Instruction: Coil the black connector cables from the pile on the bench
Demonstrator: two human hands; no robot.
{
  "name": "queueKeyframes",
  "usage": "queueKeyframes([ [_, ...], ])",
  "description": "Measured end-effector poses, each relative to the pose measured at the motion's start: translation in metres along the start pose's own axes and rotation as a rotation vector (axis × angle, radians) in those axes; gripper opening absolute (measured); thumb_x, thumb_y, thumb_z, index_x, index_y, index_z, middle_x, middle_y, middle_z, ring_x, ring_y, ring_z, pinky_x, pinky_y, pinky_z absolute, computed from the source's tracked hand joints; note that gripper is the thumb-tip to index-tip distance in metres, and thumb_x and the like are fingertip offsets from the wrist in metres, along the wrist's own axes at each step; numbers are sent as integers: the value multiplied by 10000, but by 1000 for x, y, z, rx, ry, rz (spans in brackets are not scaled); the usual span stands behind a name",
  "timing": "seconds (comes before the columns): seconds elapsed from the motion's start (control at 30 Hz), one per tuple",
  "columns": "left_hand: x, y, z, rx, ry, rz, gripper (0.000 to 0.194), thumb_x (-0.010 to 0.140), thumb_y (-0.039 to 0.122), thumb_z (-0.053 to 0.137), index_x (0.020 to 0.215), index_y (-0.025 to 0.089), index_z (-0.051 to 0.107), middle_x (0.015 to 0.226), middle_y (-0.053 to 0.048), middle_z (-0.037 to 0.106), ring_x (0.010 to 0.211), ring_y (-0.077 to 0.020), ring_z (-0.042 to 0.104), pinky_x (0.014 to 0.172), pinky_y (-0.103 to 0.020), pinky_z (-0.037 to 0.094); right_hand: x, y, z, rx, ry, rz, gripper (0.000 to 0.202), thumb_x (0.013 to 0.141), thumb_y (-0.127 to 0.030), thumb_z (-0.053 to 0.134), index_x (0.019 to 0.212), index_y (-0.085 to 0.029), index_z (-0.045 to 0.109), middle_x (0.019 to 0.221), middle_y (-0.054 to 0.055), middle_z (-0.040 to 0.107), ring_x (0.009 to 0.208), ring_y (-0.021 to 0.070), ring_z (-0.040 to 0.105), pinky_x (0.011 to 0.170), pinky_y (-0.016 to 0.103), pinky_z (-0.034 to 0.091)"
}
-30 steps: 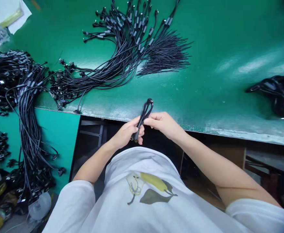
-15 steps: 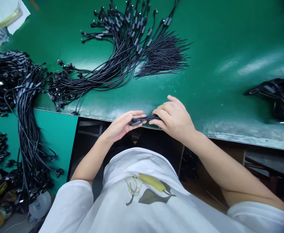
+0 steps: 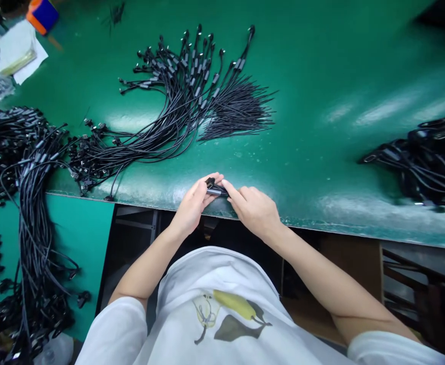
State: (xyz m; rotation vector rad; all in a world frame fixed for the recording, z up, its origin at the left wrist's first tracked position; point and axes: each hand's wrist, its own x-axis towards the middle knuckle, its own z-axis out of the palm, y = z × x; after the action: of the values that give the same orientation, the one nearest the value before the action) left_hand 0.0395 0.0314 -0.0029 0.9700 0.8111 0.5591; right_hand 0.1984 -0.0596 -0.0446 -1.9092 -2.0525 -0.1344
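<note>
We're holding a black cable bundle [image 3: 216,192] just over the near edge of the worktop [image 3: 313,126], and both hands are meeting on it! Our left hand [image 3: 192,203] is cradling the connector end between thumb and fingers; our right hand [image 3: 256,208] is pinching the other end, fingertips drawn in narrow. We're reading this as the step of gathering and settling one bundle; whether anything is binding it, we can't tell, with fingers covering so much. The next move is calling for a steady left grip and fine right fingertips, we reckon. Towards the far edge, loose cables [image 3: 146,142] are spreading, thin black strands [image 3: 241,111] lying against them. Near the right edge, another cable heap [image 3: 428,162] is sitting. Containers? Crumpled clear plastic [image 3: 0,88] is lying towards the far left corner, contents beyond our telling.
</note>
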Motion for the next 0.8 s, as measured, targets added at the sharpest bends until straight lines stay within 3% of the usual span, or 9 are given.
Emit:
queueKeyframes([
  [0.17,8,1,-1,50,-49,4,558,925,536,526,1380,212,499,1469,-150,522,1352,-240,509,1127,-393,389,2,12,1,33,-17,31,417,1024,-317,359,1378,-239,567,712,52,582,660,173,476,595,325,328],
  [0.27,8,6,-5,99,8,39,559,924,541,519,1383,222,493,1506,-145,479,1364,-244,497,1117,-392,414,-3,38,-4,31,16,172,430,1022,-343,363,1364,-191,576,768,71,628,732,189,533,669,313,393],
  [0.37,3,7,-20,197,77,13,494,888,499,598,1259,173,601,1347,-154,625,1254,-252,595,1082,-392,460,-20,89,-22,-1,145,399,445,1009,-359,396,1333,-112,573,968,115,683,876,209,593,806,309,456],
  [0.53,2,-4,-51,295,169,-93,425,803,486,693,1139,228,683,1155,-66,727,1095,-235,678,1033,-365,517,-70,190,-82,-190,454,787,380,980,-383,439,1193,-122,613,1106,150,650,1005,246,600,924,373,468],
  [0.63,3,-9,-54,306,169,-103,415,791,491,696,1132,254,681,1150,-36,726,1098,-228,674,1029,-351,525,-90,228,-108,-349,481,906,348,959,-390,465,1117,-149,660,1132,170,612,1030,277,553,927,440,448],
  [0.73,2,-8,-54,378,145,-92,477,773,538,683,1140,233,668,1162,-61,719,1113,-266,665,1015,-406,537,-96,235,-115,-420,378,928,337,938,-400,501,1112,-170,676,1220,177,580,1055,298,522,918,484,421],
  [0.8,-1,-3,-62,542,148,-34,509,768,576,653,1150,240,662,1159,-75,716,1111,-311,660,1034,-495,512,-94,219,-112,-455,437,930,367,944,-411,493,1175,-174,651,1269,177,562,1089,300,519,941,486,403],
])
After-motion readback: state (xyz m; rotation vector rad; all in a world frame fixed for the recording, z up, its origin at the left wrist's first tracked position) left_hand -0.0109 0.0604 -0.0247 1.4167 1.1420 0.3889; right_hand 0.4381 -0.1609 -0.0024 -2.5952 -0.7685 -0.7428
